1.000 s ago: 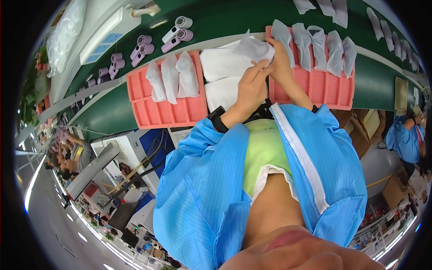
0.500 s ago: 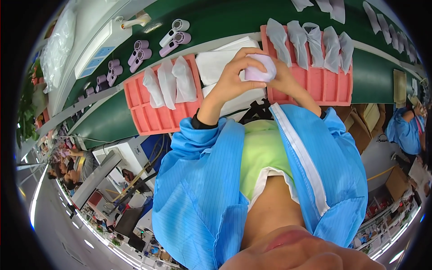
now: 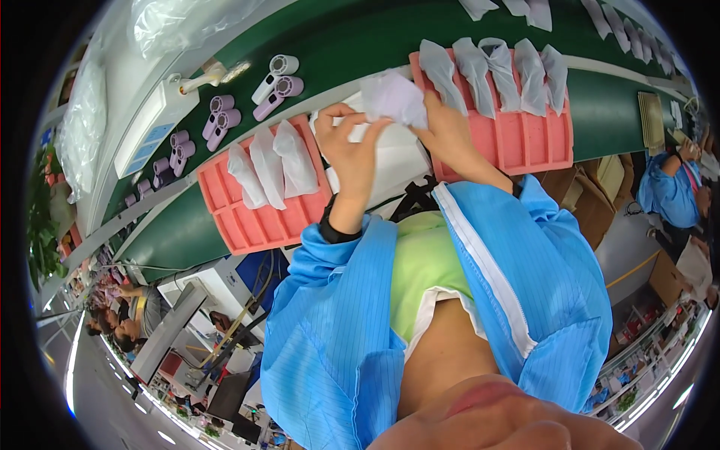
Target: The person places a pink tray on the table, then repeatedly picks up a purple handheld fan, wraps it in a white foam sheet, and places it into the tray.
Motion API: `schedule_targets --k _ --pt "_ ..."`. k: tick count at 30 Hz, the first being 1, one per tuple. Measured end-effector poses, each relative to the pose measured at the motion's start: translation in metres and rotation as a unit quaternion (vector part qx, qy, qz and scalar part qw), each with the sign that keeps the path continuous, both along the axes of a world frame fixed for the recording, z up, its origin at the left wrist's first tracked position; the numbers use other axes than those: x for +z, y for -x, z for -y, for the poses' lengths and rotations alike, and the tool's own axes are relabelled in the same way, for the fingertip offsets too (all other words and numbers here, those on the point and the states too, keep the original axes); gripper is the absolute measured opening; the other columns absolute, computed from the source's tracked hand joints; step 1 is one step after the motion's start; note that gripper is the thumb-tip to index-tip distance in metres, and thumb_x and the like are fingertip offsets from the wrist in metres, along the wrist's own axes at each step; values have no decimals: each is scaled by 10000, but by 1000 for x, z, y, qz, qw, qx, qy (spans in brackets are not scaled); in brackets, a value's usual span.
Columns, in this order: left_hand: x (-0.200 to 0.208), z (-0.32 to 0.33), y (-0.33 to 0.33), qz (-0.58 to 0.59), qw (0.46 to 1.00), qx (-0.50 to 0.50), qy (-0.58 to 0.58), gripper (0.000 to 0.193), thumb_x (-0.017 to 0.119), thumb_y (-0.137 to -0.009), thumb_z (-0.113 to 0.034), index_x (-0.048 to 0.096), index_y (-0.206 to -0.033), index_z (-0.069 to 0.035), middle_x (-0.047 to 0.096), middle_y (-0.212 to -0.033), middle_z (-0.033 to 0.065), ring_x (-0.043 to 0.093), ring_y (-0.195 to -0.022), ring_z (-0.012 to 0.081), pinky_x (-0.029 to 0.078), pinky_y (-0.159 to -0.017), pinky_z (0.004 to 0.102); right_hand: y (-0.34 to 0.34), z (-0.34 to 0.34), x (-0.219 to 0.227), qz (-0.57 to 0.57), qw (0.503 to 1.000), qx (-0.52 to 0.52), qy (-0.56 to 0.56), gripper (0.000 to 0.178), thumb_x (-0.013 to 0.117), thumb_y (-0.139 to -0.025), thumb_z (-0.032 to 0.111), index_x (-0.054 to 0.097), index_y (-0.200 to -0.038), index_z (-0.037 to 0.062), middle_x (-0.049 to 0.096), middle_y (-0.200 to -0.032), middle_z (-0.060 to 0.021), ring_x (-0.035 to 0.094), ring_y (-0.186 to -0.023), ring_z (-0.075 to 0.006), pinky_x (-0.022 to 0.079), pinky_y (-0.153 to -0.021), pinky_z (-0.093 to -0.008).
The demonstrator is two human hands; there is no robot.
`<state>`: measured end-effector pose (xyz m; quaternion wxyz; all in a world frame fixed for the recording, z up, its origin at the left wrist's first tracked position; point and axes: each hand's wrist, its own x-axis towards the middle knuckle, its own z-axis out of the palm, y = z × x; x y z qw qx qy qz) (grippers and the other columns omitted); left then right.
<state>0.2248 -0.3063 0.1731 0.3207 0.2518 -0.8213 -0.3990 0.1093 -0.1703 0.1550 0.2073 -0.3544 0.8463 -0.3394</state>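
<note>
In front of my chest, a lilac object in a thin white sleeve [image 3: 396, 99] is held up; its outline is smeared, and its exact kind is hidden. My right hand [image 3: 448, 131] grips it from the right side. To its left is my left hand [image 3: 348, 146], open, fingers curled and apart, the thumb close to the wrapping's lower edge. Beneath both hands lies a stack of white sleeves [image 3: 397, 154]. A pink tray [image 3: 292, 225] on the left carries three wrapped items [image 3: 268, 166]. Several more wrapped items [image 3: 474, 75] rest on the right pink tray [image 3: 517, 139].
Past the trays runs a green conveyor belt [image 3: 337, 45] bearing lilac and white handheld fans [image 3: 279, 86]. At the far left stand a white box-shaped unit [image 3: 154, 131] and clear plastic bags [image 3: 86, 127]. Cardboard boxes [image 3: 592, 199] and a co-worker in blue [image 3: 667, 191] are at the right.
My left hand has come off the lilac object and moved left and down. The object has shifted left and tilted, staying in my right hand. The whole view has turned slightly.
</note>
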Motion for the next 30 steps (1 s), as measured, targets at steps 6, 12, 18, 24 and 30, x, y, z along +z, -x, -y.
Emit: schedule_targets --k 6,12,18,24,30 --pt "-97 59 -5 6 984 86 -154 46 692 -804 -88 656 -829 -73 622 -893 45 539 -660 111 432 -641 242 42 38 -51 208 970 127 6 570 725 -748 416 555 -1063 -27 622 -960 -209 600 -847 -329 466 -734 -381" --pt "-116 -6 22 148 988 -39 -17 332 814 -631 -223 620 -857 -75 537 -911 94 556 -753 286 473 -644 374 244 116 -123 -208 972 -98 -39 402 684 -744 321 569 -973 11 635 -952 -231 616 -906 -382 498 -770 -464" --pt "-140 -3 -6 220 974 -6 43 298 777 -665 -199 602 -885 -101 524 -892 111 531 -862 328 451 -721 409 144 219 -115 -297 939 9 -172 242 616 -644 90 635 -879 37 643 -1005 -183 621 -944 -327 531 -776 -411" --pt "-155 -17 19 240 969 31 58 155 677 -722 -104 603 -853 -64 531 -885 119 519 -821 337 428 -725 426 22 271 -166 42 975 192 103 693 784 -576 215 539 -1206 62 614 -1122 -154 602 -1030 -310 483 -898 -357" --pt "-161 -21 16 162 986 12 46 91 646 -751 -84 607 -830 -62 541 -904 117 538 -857 331 441 -703 408 30 259 -133 89 971 130 179 651 792 -545 229 555 -1123 45 627 -1049 -183 622 -961 -324 500 -819 -379"
